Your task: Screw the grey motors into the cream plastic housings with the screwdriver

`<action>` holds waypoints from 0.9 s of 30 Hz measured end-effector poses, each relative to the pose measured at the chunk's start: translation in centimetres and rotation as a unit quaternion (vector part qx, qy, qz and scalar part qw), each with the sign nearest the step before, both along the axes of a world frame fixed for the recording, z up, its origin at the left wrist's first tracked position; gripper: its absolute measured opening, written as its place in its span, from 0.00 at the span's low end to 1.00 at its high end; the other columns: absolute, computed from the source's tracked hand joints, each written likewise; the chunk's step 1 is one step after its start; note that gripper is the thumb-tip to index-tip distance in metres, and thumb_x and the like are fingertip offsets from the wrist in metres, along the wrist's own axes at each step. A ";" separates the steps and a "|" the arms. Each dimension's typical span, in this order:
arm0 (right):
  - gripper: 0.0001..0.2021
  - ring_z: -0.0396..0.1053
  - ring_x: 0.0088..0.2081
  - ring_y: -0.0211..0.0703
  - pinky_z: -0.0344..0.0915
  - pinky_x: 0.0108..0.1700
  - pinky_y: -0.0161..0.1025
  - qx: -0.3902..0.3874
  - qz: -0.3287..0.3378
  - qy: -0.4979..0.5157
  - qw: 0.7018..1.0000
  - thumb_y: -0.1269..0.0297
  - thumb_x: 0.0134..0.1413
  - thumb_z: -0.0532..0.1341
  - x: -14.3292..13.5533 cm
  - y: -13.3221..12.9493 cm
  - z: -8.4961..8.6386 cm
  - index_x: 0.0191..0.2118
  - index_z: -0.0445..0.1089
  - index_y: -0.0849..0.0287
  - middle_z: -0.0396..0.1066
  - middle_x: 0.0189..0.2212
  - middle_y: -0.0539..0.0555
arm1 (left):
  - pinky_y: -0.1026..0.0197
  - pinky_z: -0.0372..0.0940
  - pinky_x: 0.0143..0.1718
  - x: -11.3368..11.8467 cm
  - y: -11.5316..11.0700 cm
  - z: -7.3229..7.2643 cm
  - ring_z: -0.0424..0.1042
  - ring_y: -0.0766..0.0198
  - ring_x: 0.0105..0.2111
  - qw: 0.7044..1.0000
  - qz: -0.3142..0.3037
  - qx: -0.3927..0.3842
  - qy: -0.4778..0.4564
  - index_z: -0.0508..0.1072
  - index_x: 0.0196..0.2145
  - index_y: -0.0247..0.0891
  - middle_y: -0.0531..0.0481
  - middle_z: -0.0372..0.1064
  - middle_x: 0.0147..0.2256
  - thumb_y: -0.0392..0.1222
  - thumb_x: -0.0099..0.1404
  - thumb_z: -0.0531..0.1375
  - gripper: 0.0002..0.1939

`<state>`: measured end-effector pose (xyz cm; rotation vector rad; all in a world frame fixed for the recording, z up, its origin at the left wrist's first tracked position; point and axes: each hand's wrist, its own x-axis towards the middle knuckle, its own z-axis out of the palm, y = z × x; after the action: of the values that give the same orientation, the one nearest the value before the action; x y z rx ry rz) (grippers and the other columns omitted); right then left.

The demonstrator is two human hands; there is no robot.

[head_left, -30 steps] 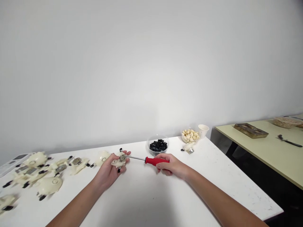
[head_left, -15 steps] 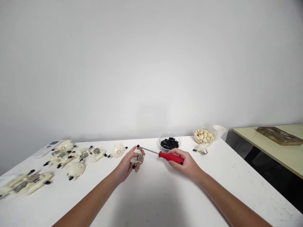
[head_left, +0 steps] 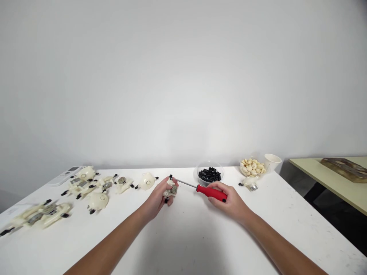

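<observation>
My left hand [head_left: 158, 197] is closed around a small cream plastic motor assembly [head_left: 172, 191] with a grey, round metal face and black end pieces. In my right hand [head_left: 229, 198] is a screwdriver, gripped by its red handle [head_left: 211, 192]. Its thin metal shaft [head_left: 185, 183] points left, and the tip is at the upper black piece [head_left: 171, 177] of the assembly. Whether tip and piece touch I cannot tell. Behind my right hand stands a clear bowl [head_left: 196, 168] holding small black parts [head_left: 210, 175].
Several similar cream assemblies [head_left: 97, 201] lie across the left of the white table [head_left: 183, 244]. At the back right are a bowl of cream caps [head_left: 252, 167], a white cup [head_left: 272, 162] and another cream piece [head_left: 249, 182]. A side table [head_left: 312, 168] stands further right.
The whole view has shifted, so everything appears slightly further right. Both hands keep their grips, and the screwdriver tip stays at the black piece of the assembly.
</observation>
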<state>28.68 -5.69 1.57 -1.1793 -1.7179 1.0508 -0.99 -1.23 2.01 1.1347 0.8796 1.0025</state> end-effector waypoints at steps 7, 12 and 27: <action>0.14 0.63 0.27 0.39 0.58 0.31 0.36 0.009 0.007 -0.024 1.000 0.61 0.59 0.65 -0.2 -0.1 0.0 0.51 0.73 0.53 0.74 0.32 0.49 | 0.65 0.57 0.21 0.0 -0.3 0.4 0.58 0.67 0.27 1.000 -0.021 0.001 0.014 0.70 0.42 0.38 0.48 0.63 0.39 0.38 0.63 0.58 0.09; 0.15 0.64 0.28 0.40 0.59 0.31 0.36 0.009 0.005 -0.023 1.000 0.59 0.59 0.65 -0.1 -0.2 -0.1 0.51 0.73 0.53 0.73 0.31 0.49 | 0.65 0.57 0.22 -0.2 -0.1 0.2 0.60 0.65 0.30 0.999 -0.035 0.000 -0.001 0.70 0.43 0.39 0.47 0.63 0.41 0.37 0.63 0.57 0.09; 0.15 0.63 0.27 0.39 0.60 0.31 0.36 0.021 -0.011 -0.030 0.999 0.60 0.59 0.65 0.2 -0.1 0.3 0.51 0.73 0.54 0.76 0.32 0.50 | 0.65 0.57 0.23 0.1 -0.1 0.5 0.61 0.66 0.30 1.000 -0.014 -0.005 0.011 0.70 0.41 0.40 0.49 0.63 0.39 0.39 0.62 0.59 0.08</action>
<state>28.88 -5.78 1.83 -1.2124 -1.7603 0.9703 -0.91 -1.34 2.51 1.1486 0.8831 0.9639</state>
